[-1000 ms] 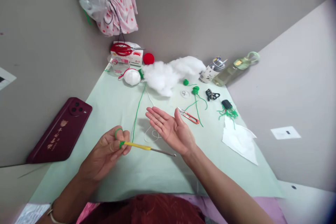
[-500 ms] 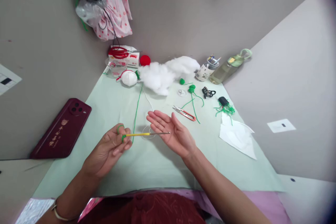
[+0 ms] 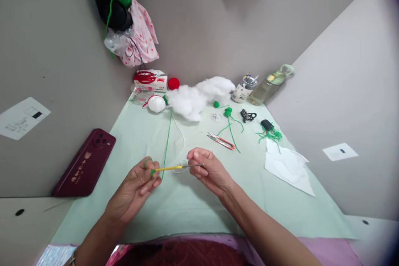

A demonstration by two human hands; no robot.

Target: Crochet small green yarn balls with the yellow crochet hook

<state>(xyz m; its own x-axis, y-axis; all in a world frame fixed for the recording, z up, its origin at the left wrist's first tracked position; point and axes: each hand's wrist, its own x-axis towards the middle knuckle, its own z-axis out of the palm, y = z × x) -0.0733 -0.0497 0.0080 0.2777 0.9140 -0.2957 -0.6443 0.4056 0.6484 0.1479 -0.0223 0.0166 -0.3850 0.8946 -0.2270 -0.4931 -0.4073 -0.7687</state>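
Observation:
My left hand (image 3: 135, 189) pinches a tiny piece of green crochet work (image 3: 152, 173), with green yarn looped over a finger. A crochet hook (image 3: 168, 168) with a yellow handle and metal end sticks out from that piece towards the right. My right hand (image 3: 210, 171) is at the metal end, its fingers curled in against it; how firmly they grip is hard to see. A green yarn strand (image 3: 168, 141) runs from the left hand up the table. Beneath the hook, a thin white strand (image 3: 183, 137) lies loosely on the cloth.
White stuffing (image 3: 190, 99) lies at the back, beside a white yarn ball (image 3: 156, 104). Orange-handled thread snips (image 3: 222, 141), a black hair claw (image 3: 248, 115) and white paper (image 3: 286, 168) are to the right. A maroon phone (image 3: 85, 162) rests at left; a bottle (image 3: 268, 87) stands back right.
My right hand has gone from open, palm up, to curled fingers at the hook's metal end. The view has tilted up, bringing green crocheted shapes into sight at the top.

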